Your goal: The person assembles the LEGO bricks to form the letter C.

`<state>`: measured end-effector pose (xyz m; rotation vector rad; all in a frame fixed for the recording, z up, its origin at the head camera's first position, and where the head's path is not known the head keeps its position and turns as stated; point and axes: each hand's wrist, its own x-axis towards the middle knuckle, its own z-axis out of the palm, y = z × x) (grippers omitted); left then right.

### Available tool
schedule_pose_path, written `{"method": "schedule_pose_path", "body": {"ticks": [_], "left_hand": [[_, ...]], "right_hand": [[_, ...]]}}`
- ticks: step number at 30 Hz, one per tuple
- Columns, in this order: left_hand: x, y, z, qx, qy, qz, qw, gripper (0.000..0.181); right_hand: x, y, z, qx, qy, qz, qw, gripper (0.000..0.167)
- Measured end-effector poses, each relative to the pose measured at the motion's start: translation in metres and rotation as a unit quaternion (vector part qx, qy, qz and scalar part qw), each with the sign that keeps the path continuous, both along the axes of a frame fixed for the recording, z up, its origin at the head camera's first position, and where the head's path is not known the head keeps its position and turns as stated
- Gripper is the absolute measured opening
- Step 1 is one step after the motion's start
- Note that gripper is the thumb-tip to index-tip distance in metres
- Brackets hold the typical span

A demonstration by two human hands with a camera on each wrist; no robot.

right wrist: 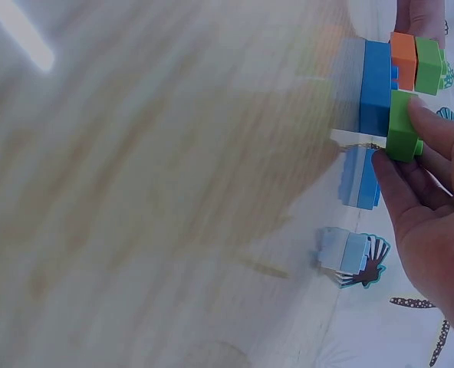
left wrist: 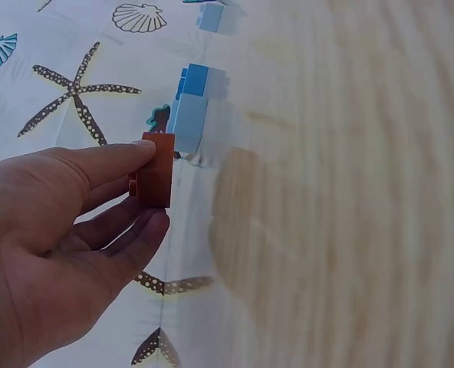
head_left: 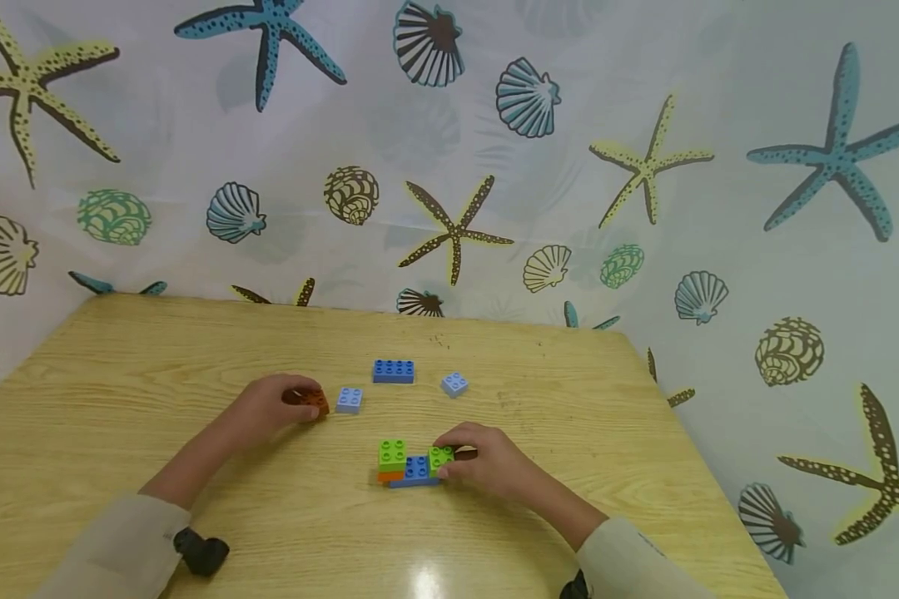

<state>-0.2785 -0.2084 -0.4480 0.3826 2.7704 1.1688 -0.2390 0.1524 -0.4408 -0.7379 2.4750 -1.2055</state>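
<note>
My left hand [head_left: 273,405] pinches an orange-red brick [head_left: 315,403] between thumb and fingers; the left wrist view shows the brick [left wrist: 156,170] at the fingertips of that hand [left wrist: 66,222]. With thumb and fingers, my right hand [head_left: 487,462] grips a green brick [head_left: 439,459] on the right end of a blue brick [head_left: 417,471]. On the blue brick's left end sits an orange brick [head_left: 391,477] with another green brick [head_left: 392,453] on top. In the right wrist view, the hand [right wrist: 434,199] holds the green brick [right wrist: 401,126] against the blue one [right wrist: 376,88].
Beyond the hands on the wooden table [head_left: 330,516] lie a blue brick [head_left: 393,372], a light blue brick [head_left: 349,400] just right of the left hand, and another light blue brick [head_left: 454,383] farther right. A patterned cloth [head_left: 434,150] hangs behind the table.
</note>
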Motion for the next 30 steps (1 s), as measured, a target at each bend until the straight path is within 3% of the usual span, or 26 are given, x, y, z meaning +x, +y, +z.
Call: {"method": "schedule_pose_path", "body": {"ticks": [9, 18, 25, 30], "left_hand": [[0.016, 0.01, 0.01, 0.029, 0.011, -0.015, 0.9994, 0.046], [0.033, 0.029, 0.027, 0.052, 0.009, -0.038, 0.9979, 0.043], [0.041, 0.041, 0.034, 0.083, -0.003, -0.054, 0.9951, 0.043], [0.045, 0.05, 0.038, 0.081, -0.002, -0.066, 0.9945, 0.04]], "right_hand": [[0.001, 0.0, 0.001, -0.002, -0.002, 0.001, 1.0, 0.032], [0.002, 0.0, 0.002, -0.003, 0.002, 0.004, 1.0, 0.032], [0.001, 0.0, 0.001, -0.006, 0.007, 0.006, 0.9999, 0.031], [0.002, -0.001, 0.003, -0.006, 0.002, 0.003, 1.0, 0.03]]}}
